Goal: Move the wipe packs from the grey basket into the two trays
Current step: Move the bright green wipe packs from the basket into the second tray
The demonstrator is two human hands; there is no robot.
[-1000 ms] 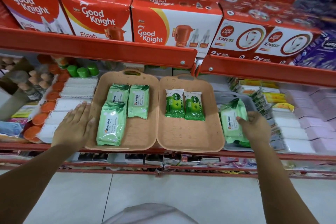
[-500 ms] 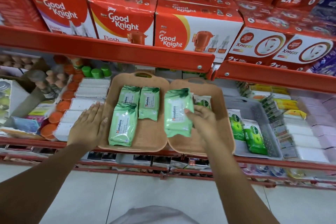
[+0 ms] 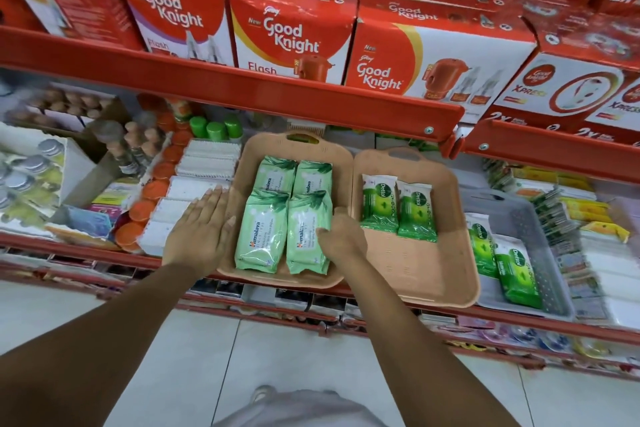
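Two beige trays sit side by side on the lower shelf. The left tray (image 3: 341, 163) holds several pale green Himalaya wipe packs; the front right pack (image 3: 304, 236) lies flat with my right hand (image 3: 341, 236) gripping its right edge. My left hand (image 3: 199, 232) rests flat, fingers spread, on the left tray's left rim. The right tray (image 3: 419, 274) holds two dark green Dettol packs (image 3: 398, 206) at its back. The grey basket (image 3: 547, 246) stands to the right with two Dettol packs (image 3: 502, 260) inside.
A red shelf edge (image 3: 242, 87) overhangs the trays, stacked with Good Knight boxes (image 3: 291, 28). White packets and orange-capped bottles (image 3: 152, 198) crowd the left of the trays. Small yellow and white packets (image 3: 588, 218) lie right of the basket. Tiled floor is below.
My right hand lifted a Himalaya pack out of the basket, carried it leftwards over the right tray and set it down in the left tray. The left hand stayed at the tray's left rim.
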